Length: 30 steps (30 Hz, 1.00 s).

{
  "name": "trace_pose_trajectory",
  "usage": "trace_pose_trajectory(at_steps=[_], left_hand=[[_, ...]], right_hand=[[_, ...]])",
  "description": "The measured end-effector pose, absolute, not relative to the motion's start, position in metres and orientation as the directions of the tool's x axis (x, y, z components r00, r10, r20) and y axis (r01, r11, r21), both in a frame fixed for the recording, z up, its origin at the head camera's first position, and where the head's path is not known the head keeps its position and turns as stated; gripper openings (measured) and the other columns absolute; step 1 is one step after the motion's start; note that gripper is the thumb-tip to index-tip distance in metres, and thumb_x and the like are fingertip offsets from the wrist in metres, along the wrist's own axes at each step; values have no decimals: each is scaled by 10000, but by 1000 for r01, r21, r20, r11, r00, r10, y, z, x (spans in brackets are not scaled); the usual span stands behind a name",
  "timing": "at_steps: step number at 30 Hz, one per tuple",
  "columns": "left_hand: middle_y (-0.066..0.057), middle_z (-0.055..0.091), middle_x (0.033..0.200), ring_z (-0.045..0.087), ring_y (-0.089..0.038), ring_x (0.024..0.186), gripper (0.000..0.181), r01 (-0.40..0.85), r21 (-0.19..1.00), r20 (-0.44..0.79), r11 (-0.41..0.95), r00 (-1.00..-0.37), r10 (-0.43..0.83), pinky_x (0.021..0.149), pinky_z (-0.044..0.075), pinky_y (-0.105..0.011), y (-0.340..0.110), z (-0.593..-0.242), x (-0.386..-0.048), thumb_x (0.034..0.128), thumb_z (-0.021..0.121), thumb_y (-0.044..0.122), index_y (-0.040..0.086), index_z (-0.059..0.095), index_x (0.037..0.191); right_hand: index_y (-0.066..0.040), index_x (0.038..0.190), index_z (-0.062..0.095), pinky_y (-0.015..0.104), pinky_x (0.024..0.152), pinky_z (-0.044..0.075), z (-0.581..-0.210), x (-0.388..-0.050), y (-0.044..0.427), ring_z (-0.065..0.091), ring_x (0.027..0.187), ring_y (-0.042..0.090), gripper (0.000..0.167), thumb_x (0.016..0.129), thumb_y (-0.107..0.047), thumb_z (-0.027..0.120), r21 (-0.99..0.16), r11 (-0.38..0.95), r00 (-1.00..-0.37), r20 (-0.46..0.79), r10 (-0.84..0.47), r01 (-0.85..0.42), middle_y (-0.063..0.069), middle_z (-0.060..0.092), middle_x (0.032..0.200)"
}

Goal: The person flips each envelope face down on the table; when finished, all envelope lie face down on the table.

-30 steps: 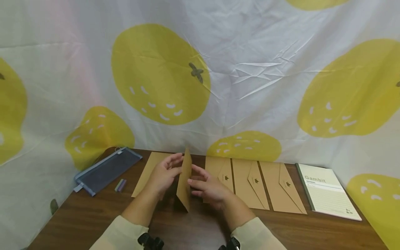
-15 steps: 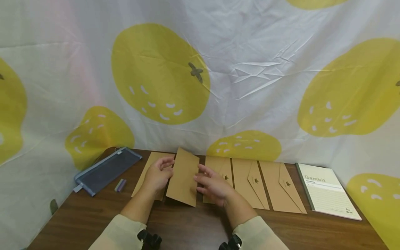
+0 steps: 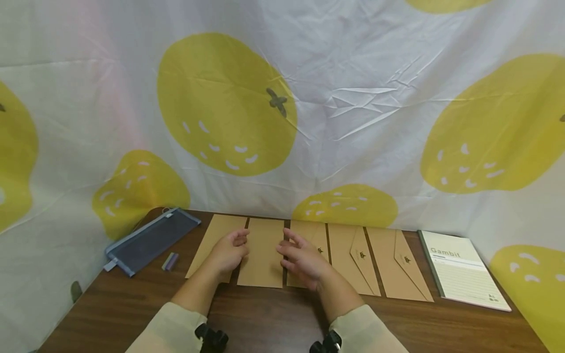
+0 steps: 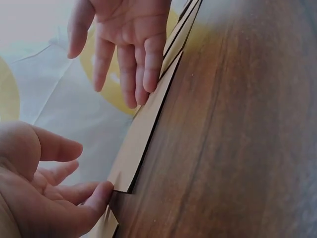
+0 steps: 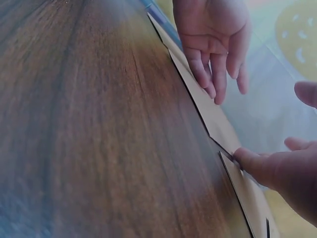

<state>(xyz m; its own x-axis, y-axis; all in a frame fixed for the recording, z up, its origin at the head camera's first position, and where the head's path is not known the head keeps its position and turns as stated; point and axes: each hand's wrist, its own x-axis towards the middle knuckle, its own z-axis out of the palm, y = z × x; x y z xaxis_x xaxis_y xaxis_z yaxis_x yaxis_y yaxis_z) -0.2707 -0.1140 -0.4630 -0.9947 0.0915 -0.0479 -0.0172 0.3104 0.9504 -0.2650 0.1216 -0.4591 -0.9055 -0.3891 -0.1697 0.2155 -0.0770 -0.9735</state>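
Observation:
A brown paper envelope [image 3: 264, 255] lies on the table between my hands, plain side up. My left hand [image 3: 228, 253] is at its left edge, fingers loosely bent and holding nothing; in the left wrist view the left hand's fingertips [image 4: 106, 191] are close to the envelope's corner. On the opposite side, my right hand [image 3: 305, 261] is spread with relaxed fingers by the right edge, partly covering a flap-side-up envelope [image 3: 304, 234]. Another plain-side-up envelope [image 3: 214, 240] lies left, partly behind the left hand. Whether fingertips touch paper is hard to tell.
Two more flap-side-up envelopes with crown marks, a middle one [image 3: 346, 264] and an outer one [image 3: 388, 269], continue the row. A Gambit notepad [image 3: 463, 279] lies far right. At left are a blue mesh zip pouch [image 3: 152, 242] and small purple and green sticks [image 3: 170, 262].
The envelope stood on edge between the hands, then tipped over to the left and is now flat on the table. Both hands have let go and stay at its sides.

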Motion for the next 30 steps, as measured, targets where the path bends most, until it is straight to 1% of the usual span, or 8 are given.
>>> trace_pose_trajectory(at_steps=[5, 12, 18, 25, 30], left_hand=[[-322, 486, 1604, 447, -472, 1531, 561, -27, 957, -56, 288, -994, 93, 1235, 428, -590, -113, -464, -270, 1010, 579, 25, -24, 481, 1560], [-307, 465, 1627, 416, -452, 1556, 557, -43, 975, -60, 218, -996, 71, 1273, 378, -581, -115, -468, -274, 1021, 569, 21, -46, 463, 1563], [-293, 445, 1647, 403, -443, 1565, 551, -58, 980, -74, 192, -994, 81, 1281, 368, -577, -116, -469, -276, 1039, 561, 39, -41, 450, 1573], [-264, 417, 1676, 384, -446, 1576, 557, -78, 969, -101, 233, -991, 87, 1275, 368, -601, -114, -464, -272, 1043, 580, 91, 30, 467, 1585], [-218, 416, 1693, 354, -435, 1596, 560, -52, 956, -79, 288, -993, 83, 1285, 337, -623, -110, -456, -267, 1033, 609, 132, 86, 500, 1580]], right_hand=[[-116, 1723, 157, 577, 1315, 307, -460, -265, 121, 298, 1618, 437, 831, 1054, -191, 643, -972, -92, -904, -162, -396, 215, 292, 179, 1760], [-99, 1725, 118, 578, 1333, 254, -462, -266, 121, 241, 1636, 449, 842, 1056, -156, 626, -967, -132, -897, -143, -417, 216, 298, 136, 1768], [-76, 1722, 98, 582, 1344, 217, -463, -265, 120, 206, 1646, 451, 838, 1062, -137, 610, -965, -145, -893, -137, -429, 218, 291, 118, 1775], [-69, 1719, 98, 568, 1351, 206, -464, -267, 121, 205, 1652, 433, 819, 1073, -142, 596, -968, -142, -894, -129, -429, 207, 275, 139, 1777], [-56, 1714, 116, 568, 1349, 221, -460, -268, 125, 204, 1656, 422, 772, 1093, -156, 564, -974, -121, -904, -126, -408, 191, 252, 166, 1780]])
